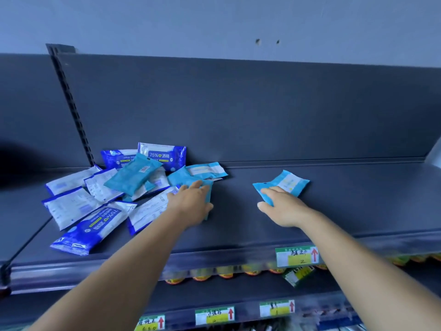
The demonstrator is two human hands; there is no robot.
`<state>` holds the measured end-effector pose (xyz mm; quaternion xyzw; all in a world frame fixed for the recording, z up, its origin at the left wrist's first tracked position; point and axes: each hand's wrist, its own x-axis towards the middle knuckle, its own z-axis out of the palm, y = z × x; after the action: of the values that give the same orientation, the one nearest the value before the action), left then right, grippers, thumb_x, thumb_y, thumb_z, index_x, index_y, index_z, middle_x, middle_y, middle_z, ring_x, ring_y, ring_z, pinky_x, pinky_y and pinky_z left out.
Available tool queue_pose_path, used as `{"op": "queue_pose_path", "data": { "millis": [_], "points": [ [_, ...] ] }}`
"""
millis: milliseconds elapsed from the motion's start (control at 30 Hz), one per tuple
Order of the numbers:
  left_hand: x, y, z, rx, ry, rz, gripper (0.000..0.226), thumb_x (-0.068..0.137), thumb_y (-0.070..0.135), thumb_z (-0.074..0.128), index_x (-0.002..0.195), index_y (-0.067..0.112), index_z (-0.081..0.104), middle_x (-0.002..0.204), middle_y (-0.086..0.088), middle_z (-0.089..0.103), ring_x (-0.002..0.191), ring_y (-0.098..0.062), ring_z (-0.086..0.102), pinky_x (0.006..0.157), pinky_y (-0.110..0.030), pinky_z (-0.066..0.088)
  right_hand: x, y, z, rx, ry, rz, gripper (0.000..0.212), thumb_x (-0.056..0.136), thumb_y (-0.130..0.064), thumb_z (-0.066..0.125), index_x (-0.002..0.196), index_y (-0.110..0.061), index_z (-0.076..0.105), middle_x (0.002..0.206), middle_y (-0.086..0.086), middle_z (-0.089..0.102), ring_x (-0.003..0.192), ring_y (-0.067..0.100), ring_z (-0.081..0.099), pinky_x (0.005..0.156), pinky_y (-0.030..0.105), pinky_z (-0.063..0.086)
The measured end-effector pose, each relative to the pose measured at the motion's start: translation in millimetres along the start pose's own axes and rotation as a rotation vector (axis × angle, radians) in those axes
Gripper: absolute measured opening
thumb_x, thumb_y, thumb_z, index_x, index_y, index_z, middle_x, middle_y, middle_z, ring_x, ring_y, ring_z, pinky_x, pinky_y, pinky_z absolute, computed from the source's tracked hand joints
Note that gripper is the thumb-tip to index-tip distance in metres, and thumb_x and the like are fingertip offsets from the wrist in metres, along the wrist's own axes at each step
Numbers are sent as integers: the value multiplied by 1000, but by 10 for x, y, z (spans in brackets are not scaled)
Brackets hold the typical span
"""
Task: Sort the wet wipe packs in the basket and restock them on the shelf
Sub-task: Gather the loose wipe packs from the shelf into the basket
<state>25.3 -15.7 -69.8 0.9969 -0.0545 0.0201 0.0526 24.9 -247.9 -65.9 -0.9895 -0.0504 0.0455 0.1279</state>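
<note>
- The right hand (284,206) reaches onto the top shelf (346,206) and pinches the near left corner of a light blue wet wipe pack (285,183), thumb below and fingers curled over the corner.
- That pack lies flat on the shelf, right of the middle, well apart from the other packs and with its pale label side up.
- The left hand (191,204) lies palm down on another light blue pack (188,180) at the right edge of the heap; its fingers curve over the top of the pack and the thumb is set against the near right side, so it holds that pack.
- Just behind that pack, a third light blue pack (206,169) lies label up, close to the shelf's back panel (238,111).
- Left of the left hand lies a loose heap of packs: a teal pack (132,174) sits tilted on top of several white-backed packs (71,206).
- Two dark blue packs (162,154) printed "75%" lean against the back panel behind the heap.
- Another dark blue pack (88,232) lies at the near left of the heap, close to the shelf's front edge.
- On the shelf's front rail, under the right arm, hangs a green and yellow price tag (296,256) with a red arrow.
- Lower shelves carry more such tags and a blurred row of round lids (224,273).
</note>
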Motion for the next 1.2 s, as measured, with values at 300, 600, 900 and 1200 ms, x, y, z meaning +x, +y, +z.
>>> {"op": "queue_pose_path", "data": {
  "millis": [300, 600, 900, 1200],
  "points": [
    [26, -38, -162, -293, 16, 42, 65, 93, 40, 54, 148, 20, 26, 155, -6, 22, 132, -26, 41, 107, -36, 34, 231, -462, 94, 310, 150, -163, 38, 95, -34, 49, 132, -26, 48, 140, -3, 44, 122, 17, 47, 98, 30, 40],
    [-74, -444, -194, -13, -211, -110, 73, 83, 54, 55, 140, 19, 27, 132, -6, 48, 121, -30, 42, 92, -38, 26, 533, -591, 209, 145, 100, 216, 63, 93, -52, 42, 139, -10, 32, 134, 12, 51, 123, 33, 41, 92, 37, 39],
    [16, -459, -219, -213, -6, -193, 74, 70, 57, 72, 124, 16, 43, 119, -3, 41, 100, -24, 50, 94, -41, 40, 807, -698, 246, 462, 229, 333, 33, 88, -39, 57, 109, -15, 62, 108, 8, 67, 106, 33, 57, 78, 30, 46],
    [378, -579, -330, -133, 15, -176, 95, 73, 52, 73, 147, 26, 19, 126, -7, 49, 116, -30, 48, 94, -38, 39, 830, -662, -148, 715, 505, 101, 33, 91, -4, 41, 123, -12, 46, 105, -1, 55, 92, 23, 53, 75, 32, 45]
  ]
}}
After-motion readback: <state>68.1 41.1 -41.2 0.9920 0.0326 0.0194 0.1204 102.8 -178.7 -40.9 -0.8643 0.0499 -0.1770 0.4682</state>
